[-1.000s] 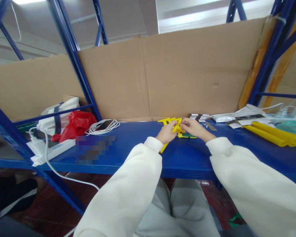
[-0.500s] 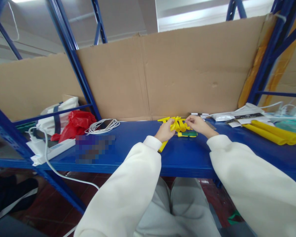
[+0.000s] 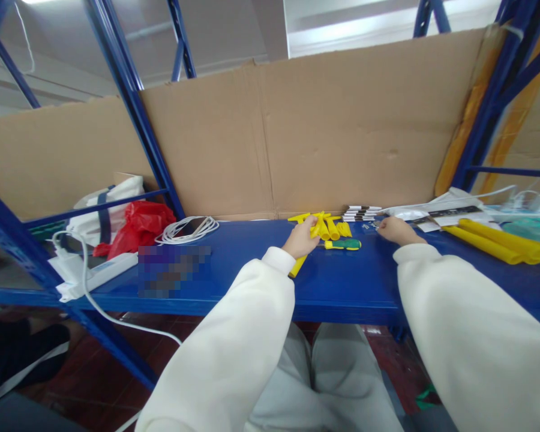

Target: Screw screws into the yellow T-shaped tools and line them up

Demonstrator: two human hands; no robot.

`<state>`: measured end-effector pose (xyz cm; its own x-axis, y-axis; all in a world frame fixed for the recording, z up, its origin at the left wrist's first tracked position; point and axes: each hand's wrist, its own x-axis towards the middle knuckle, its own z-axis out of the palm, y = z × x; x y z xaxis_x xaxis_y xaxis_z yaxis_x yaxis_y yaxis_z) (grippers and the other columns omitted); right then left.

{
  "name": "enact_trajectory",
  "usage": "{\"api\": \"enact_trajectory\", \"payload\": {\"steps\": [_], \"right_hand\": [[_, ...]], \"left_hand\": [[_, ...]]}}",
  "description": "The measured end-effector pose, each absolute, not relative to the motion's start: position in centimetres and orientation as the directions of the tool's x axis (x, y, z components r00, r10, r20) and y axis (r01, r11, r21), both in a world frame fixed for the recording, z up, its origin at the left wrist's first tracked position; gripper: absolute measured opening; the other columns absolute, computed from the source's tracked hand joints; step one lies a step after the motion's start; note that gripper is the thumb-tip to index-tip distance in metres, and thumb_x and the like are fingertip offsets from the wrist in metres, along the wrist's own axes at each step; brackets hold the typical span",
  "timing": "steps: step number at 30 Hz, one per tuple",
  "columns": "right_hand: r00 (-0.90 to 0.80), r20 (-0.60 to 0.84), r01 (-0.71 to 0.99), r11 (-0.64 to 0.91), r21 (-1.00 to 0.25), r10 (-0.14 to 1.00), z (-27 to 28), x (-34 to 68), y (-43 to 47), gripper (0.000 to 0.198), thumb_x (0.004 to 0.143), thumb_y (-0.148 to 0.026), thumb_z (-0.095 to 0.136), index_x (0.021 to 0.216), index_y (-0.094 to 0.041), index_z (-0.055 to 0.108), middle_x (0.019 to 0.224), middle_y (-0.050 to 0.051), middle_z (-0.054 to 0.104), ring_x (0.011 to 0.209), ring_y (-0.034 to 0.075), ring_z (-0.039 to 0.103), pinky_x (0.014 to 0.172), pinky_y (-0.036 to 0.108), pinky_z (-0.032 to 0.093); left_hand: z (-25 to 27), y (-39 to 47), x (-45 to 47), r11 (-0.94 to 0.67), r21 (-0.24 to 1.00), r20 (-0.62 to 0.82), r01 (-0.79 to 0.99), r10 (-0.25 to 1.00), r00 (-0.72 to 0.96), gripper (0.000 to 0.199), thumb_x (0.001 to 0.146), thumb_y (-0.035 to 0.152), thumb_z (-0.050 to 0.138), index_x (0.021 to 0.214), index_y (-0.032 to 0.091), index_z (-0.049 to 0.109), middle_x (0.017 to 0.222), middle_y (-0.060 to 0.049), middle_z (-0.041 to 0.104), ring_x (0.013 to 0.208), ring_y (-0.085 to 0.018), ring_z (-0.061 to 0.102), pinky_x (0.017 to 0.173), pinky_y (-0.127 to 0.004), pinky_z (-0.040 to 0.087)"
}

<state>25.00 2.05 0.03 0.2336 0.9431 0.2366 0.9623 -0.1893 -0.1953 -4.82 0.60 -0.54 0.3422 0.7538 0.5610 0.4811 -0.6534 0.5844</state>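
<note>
My left hand (image 3: pixel 300 238) is closed around a yellow plastic tube-like part (image 3: pixel 298 266), whose lower end sticks out below the palm. Just beyond it lie several yellow T-shaped plastic parts (image 3: pixel 332 228), with a few small yellow pieces (image 3: pixel 343 229) beside them. A green and yellow screwdriver (image 3: pixel 343 245) rests in front of these parts, its tip towards my left hand. Farther right, my right hand (image 3: pixel 398 231) is low over the shelf with fingers drawn together, next to small silvery pieces (image 3: pixel 369 227) that look like screws. Whatever is between its fingertips is hidden.
A stack of white-and-black strips (image 3: pixel 360 213) sits against the cardboard back (image 3: pixel 342 132). Long yellow tubes (image 3: pixel 495 243) and white packets (image 3: pixel 454 207) lie at right. To the left are a coiled white cable (image 3: pixel 186 231), a red bag (image 3: pixel 141 225) and a power strip (image 3: pixel 101 276).
My right hand has moved right, from beside the yellow parts to the small silvery pieces, uncovering the strip stack. My left hand keeps its grip in nearly the same place.
</note>
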Motion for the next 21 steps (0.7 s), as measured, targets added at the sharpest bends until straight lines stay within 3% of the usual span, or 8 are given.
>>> {"api": "enact_trajectory", "payload": {"steps": [5, 13, 21], "right_hand": [[0.27, 0.194, 0.959, -0.246, -0.137, 0.943, 0.1, 24.2, 1.8, 0.033, 0.09, -0.016, 0.053, 0.112, -0.015, 0.078, 0.112, 0.018, 0.078, 0.112, 0.03, 0.073, 0.091, 0.035, 0.056], [0.289, 0.203, 0.956, -0.273, -0.105, 0.936, -0.3, 24.0, 1.9, 0.037, 0.092, -0.017, 0.05, 0.118, -0.015, 0.076, 0.118, 0.02, 0.076, 0.115, 0.031, 0.072, 0.092, 0.039, 0.056], [0.329, 0.334, 0.937, -0.261, -0.233, 0.883, -0.7, 25.2, 2.8, 0.033, 0.096, -0.028, 0.052, 0.112, -0.016, 0.079, 0.105, 0.019, 0.077, 0.105, 0.031, 0.074, 0.087, 0.037, 0.057]], "left_hand": [[-0.4, 0.4, -4.8, -0.648, 0.586, 0.552, 0.486, 0.758, 0.347, 0.044, 0.076, 0.004, 0.072, 0.117, 0.017, 0.065, 0.126, -0.015, 0.074, 0.123, -0.03, 0.069, 0.109, -0.048, 0.052], [-0.5, 0.6, -4.8, -0.663, 0.577, 0.557, 0.478, 0.747, 0.364, 0.045, 0.076, 0.003, 0.07, 0.117, 0.019, 0.063, 0.127, -0.013, 0.074, 0.124, -0.029, 0.068, 0.109, -0.046, 0.052], [-0.2, 0.3, -4.7, -0.652, 0.572, 0.542, 0.497, 0.756, 0.368, 0.043, 0.076, 0.003, 0.069, 0.116, 0.017, 0.063, 0.128, -0.014, 0.073, 0.125, -0.029, 0.068, 0.108, -0.045, 0.053]]}}
